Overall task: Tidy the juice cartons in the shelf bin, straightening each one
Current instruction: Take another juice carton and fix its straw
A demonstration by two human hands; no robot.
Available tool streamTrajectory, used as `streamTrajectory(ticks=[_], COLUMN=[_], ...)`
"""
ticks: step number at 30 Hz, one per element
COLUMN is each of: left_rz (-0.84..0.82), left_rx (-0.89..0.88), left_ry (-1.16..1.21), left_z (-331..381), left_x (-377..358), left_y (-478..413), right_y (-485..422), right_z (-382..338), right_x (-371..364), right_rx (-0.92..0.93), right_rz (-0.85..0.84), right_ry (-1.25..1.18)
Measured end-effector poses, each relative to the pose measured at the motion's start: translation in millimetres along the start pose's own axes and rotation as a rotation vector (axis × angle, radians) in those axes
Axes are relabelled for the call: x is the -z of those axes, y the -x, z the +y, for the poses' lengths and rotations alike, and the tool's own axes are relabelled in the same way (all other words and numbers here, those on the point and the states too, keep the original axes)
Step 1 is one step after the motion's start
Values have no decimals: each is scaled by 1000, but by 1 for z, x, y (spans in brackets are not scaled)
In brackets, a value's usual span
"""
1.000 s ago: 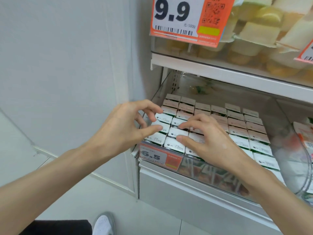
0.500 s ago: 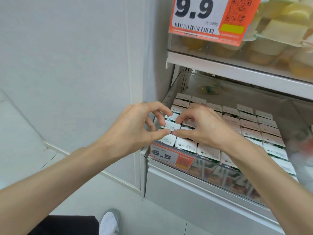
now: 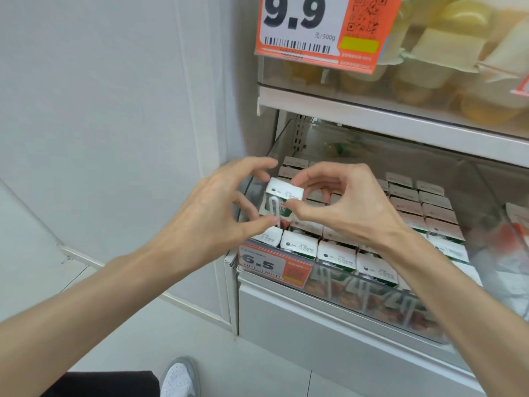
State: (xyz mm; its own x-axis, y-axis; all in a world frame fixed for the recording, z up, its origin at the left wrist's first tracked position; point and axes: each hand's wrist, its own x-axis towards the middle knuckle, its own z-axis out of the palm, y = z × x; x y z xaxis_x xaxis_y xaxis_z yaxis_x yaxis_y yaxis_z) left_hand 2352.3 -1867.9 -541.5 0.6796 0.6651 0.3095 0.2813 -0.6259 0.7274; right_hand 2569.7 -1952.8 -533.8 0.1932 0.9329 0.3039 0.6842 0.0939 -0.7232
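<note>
On my feed the far left is a plain pale wall (image 3: 100, 110), and at the bottom edge a white shoe (image 3: 179, 379) stands on the floor. The left hand (image 3: 211, 213) reaches in over the front-left corner of the shelf bin (image 3: 372, 305). Its fingers are curled, with the thumb under one juice carton (image 3: 283, 196) and the index finger arched over the carton's top left.

I see that carton raised above the packed rows, just inside the bin's left wall. It is tilted so that its white printed top and the front with the wrapped straw (image 3: 273, 209) both face me. The right hand (image 3: 343, 207) pinches its right end, thumb on the front face, index finger on the top edge, and the other fingers curled behind.

Below and to the right, the other cartons (image 3: 415, 202) stand upright in close rows that fill the bin to its back and right side. The front row presses against the clear front wall. An orange price tag (image 3: 274, 265) reading 6.5 sits on the bin's front-left edge. On the shelf above I make out a larger 9.9 sign (image 3: 323, 30) and yellow cup packs (image 3: 446, 53) behind it.
</note>
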Motion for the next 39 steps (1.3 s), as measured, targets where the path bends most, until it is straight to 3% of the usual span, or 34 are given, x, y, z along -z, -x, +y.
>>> streamTrajectory(ticks=[7,11,16,22,34,39], left_rz=[-92,-165,-255,-347,-417,-416], left_rx=[2,-16,117,161,221,256], left_ry=[10,125,432,464,630,686], left_z=[26,37,40,46,44,44], left_x=[-9,-19,-36,-47,-58,-59], left_y=[-6,-6,-8,-12,-13,-13], right_y=[45,69,83,90,91,90], right_z=[-15,-15,-3,5,6,1], right_x=[28,34,34,41,34,36], right_rx=[77,-82,-273,-346,-401,-414], right_rz=[212,259,251,319,276,147], right_ry=[-265,-435,-443,-513,-634,-561])
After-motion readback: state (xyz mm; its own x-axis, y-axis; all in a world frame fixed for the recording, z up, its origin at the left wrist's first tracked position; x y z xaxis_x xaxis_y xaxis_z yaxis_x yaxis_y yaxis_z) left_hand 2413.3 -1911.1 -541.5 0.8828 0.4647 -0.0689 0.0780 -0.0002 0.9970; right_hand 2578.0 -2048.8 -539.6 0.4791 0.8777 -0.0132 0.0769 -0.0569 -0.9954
